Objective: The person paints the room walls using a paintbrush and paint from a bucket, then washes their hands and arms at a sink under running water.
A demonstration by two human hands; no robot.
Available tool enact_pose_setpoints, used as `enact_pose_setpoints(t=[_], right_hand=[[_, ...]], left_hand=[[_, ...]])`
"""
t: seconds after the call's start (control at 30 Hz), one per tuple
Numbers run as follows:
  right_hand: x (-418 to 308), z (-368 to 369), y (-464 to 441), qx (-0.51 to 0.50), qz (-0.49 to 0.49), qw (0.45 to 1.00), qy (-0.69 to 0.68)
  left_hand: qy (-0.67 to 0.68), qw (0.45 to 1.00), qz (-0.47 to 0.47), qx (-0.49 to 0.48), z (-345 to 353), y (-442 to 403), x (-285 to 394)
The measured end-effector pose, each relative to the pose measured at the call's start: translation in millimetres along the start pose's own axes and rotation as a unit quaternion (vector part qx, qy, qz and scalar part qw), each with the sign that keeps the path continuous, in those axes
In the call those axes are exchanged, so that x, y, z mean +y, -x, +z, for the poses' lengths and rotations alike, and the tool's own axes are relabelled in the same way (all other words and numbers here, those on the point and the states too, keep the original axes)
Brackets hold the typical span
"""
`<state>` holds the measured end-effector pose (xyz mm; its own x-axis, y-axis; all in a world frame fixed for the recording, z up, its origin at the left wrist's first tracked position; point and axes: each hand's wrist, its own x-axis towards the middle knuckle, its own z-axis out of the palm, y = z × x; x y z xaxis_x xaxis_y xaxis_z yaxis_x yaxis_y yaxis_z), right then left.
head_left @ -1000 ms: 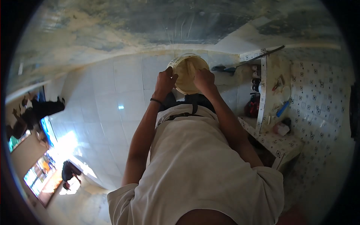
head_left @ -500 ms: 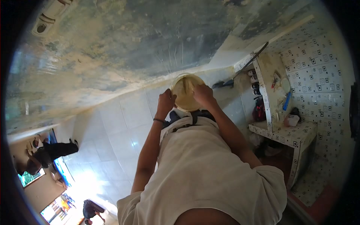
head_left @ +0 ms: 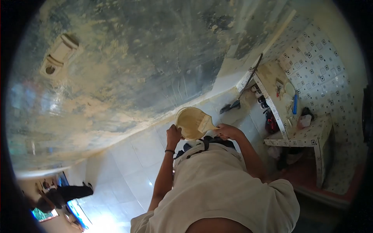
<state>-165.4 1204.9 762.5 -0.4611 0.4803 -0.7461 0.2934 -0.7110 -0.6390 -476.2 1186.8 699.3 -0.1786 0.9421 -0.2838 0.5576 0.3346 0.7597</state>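
A round cream bucket [head_left: 185, 116] is held in front of my body, its open top facing me. My left hand [head_left: 173, 134] is closed on the left rim of the bucket. By its handle, my right hand [head_left: 229, 132] grips a wide brush [head_left: 203, 123], whose coated head lies over the bucket's right side. Whatever is deep in the bucket is hard to make out. Beyond the bucket stands a wall [head_left: 155, 70] with patchy grey and beige paint.
A long-handled broom [head_left: 235, 105] leans near the wall. Right of it, tiled shelves [head_left: 303, 136] hold shoes, a blue object [head_left: 295, 104] and a bag. A wall socket [head_left: 51, 69] shows at upper left. Another person [head_left: 62, 196] is at lower left, on the tiled floor [head_left: 128, 163].
My view has tilted up toward the wall, and the bucket appears lower. My right hand has moved right from inside the bucket, bringing the brush to the rim and into sight.
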Motion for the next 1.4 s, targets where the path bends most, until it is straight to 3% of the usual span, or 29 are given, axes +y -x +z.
enact_pose_setpoints(t=[0.07,0.13,0.2,0.4,0.43,0.53,0.67,0.77,0.87,0.93,1.0,1.07,1.17,1.2,1.23,1.27,1.3,1.33,1.37,1.4], right_hand=[[6,2,-2,0.13,-0.051,0.983,0.123],[5,13,-4,0.28,-0.137,0.9,0.304],[-9,23,3,0.329,-0.179,0.856,0.357],[-86,9,27,0.402,-0.255,0.79,0.386],[-104,1,29,0.42,-0.244,0.778,0.399],[-137,-36,11,0.443,-0.266,0.733,0.443],[-182,-80,-9,0.423,-0.337,0.692,0.479],[-195,-138,-25,0.417,-0.33,0.68,0.505],[-189,-223,-30,0.466,-0.281,0.673,0.501],[-181,-284,-21,0.497,-0.243,0.672,0.493],[-169,-338,-14,0.526,-0.22,0.679,0.462],[-153,-379,-14,0.584,-0.187,0.655,0.442],[-138,-396,-22,0.637,-0.158,0.662,0.361],[-128,-399,-41,0.609,-0.198,0.679,0.359],[-115,-399,-67,0.58,-0.237,0.694,0.355],[-113,-376,-85,0.574,-0.213,0.699,0.369],[-112,-346,-101,0.547,-0.25,0.72,0.347],[-124,-305,-104,0.498,-0.23,0.774,0.317],[-138,-261,-98,0.499,-0.225,0.776,0.312],[-138,-229,-112,0.484,-0.218,0.786,0.316]], left_hand=[[0.0,1.0,0.007,-0.01,4,-8,-7],[-0.062,0.995,0.072,0.009,8,-16,-14],[-0.064,0.995,0.071,0.009,7,-13,-3],[0.073,0.996,-0.039,-0.028,6,-6,8],[0.015,1.0,0.015,0.01,9,-6,0],[0.057,0.996,-0.069,0.003,16,-3,-6],[-0.023,0.994,-0.081,0.066,32,2,8],[-0.082,0.979,-0.158,0.094,65,-3,-30],[0.046,0.947,-0.298,0.109,99,-4,-110],[0.009,0.964,-0.241,0.112,118,12,-177],[-0.037,0.961,-0.241,0.129,130,26,-164],[-0.098,0.935,-0.304,0.156,132,50,-88],[-0.009,0.912,-0.358,0.197,161,71,-125],[0.038,0.9,-0.376,0.217,171,76,-140],[0.14,0.884,-0.368,0.252,174,81,-110],[0.24,0.856,-0.357,0.288,176,85,-82],[0.316,0.811,-0.367,0.327,181,86,-73],[0.389,0.76,-0.374,0.363,186,88,-72],[0.264,0.856,-0.318,0.309,193,97,-98],[0.158,0.897,-0.325,0.253,194,101,-98]])
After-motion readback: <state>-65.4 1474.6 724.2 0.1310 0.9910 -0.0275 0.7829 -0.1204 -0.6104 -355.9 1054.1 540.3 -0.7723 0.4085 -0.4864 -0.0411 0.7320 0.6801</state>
